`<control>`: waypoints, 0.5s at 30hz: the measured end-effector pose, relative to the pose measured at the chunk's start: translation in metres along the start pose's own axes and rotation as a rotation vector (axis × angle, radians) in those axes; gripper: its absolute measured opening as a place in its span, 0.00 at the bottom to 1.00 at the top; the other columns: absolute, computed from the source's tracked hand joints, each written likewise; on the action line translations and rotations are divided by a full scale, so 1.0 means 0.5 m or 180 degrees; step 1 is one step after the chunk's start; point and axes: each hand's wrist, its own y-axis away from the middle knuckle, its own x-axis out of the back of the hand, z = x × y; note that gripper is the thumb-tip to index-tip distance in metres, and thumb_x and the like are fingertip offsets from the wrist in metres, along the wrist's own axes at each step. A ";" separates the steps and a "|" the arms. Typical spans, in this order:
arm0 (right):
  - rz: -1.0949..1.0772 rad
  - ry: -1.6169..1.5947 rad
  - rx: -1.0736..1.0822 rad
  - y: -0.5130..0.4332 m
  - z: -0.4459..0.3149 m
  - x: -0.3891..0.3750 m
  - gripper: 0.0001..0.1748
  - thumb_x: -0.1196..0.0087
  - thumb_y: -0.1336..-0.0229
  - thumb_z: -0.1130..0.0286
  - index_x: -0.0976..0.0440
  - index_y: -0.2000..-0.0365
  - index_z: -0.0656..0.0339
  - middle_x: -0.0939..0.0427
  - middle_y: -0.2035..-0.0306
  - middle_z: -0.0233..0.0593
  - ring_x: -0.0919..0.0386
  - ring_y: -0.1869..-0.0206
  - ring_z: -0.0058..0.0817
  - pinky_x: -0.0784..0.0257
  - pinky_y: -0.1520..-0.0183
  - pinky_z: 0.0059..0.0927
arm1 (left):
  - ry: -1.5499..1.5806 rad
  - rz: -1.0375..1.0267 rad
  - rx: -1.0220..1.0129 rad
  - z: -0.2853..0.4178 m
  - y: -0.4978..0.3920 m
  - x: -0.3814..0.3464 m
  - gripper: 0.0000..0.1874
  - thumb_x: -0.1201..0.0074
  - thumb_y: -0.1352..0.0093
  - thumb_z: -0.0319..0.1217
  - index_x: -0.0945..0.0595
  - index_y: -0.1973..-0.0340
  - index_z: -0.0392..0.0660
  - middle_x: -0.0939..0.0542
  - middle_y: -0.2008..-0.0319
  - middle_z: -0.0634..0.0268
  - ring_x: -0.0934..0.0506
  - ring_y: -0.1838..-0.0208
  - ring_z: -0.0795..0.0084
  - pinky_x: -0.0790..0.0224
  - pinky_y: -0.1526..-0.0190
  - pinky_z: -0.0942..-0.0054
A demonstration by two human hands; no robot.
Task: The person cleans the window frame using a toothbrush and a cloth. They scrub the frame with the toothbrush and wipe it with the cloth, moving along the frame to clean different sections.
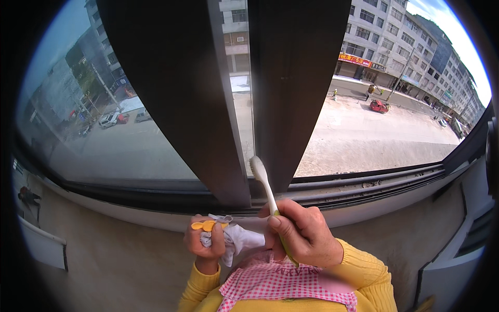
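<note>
My right hand (pixel 310 234) grips the green-and-white handle of a toothbrush (pixel 267 185) between thumb and fingers. Its bristled head points up and away from me, in front of the dark window frame (pixel 280 128). To the left, my left hand (pixel 203 242) is closed around a crumpled white cloth (pixel 238 237) and a small yellow-orange object (pixel 208 225) with rounded lobes. Just what that object is, I cannot tell. Both hands are held near the sill, in front of a pink checked apron (pixel 273 279).
A sliding window track (pixel 362 189) runs along the sill to the right, with some debris in it. A glass pane (pixel 128 152) fills the left side. Outside lie a street and buildings (pixel 393 43). At the far left a person (pixel 30 197) is partly visible beyond a white ledge (pixel 43 238).
</note>
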 end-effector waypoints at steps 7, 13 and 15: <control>-0.0481 0.0594 -0.1254 0.004 0.118 0.041 0.10 0.51 0.28 0.72 0.28 0.66 0.68 0.24 0.83 0.40 0.22 0.84 0.30 0.29 0.79 0.35 | -0.0128 -0.0018 -0.0154 0.015 -0.006 -0.002 0.09 0.41 0.37 0.24 0.27 0.67 0.40 0.20 0.72 0.56 0.22 0.75 0.61 0.28 0.71 0.67; 0.0296 0.4022 -0.0466 0.087 0.089 0.135 0.09 0.43 0.35 0.63 0.25 0.69 0.57 0.22 0.80 0.44 0.20 0.76 0.47 0.28 0.74 0.45 | -0.0087 -0.0016 -0.0110 0.014 0.006 -0.015 0.06 0.45 0.34 0.23 0.27 0.66 0.37 0.22 0.73 0.56 0.25 0.73 0.66 0.32 0.68 0.70; 0.0844 0.4094 -0.0176 0.079 0.061 0.135 0.09 0.42 0.36 0.63 0.25 0.70 0.57 0.23 0.82 0.44 0.20 0.76 0.46 0.28 0.75 0.44 | -0.0053 -0.0068 -0.0111 0.015 0.007 -0.021 0.06 0.44 0.34 0.23 0.27 0.66 0.37 0.22 0.73 0.56 0.25 0.73 0.67 0.32 0.69 0.71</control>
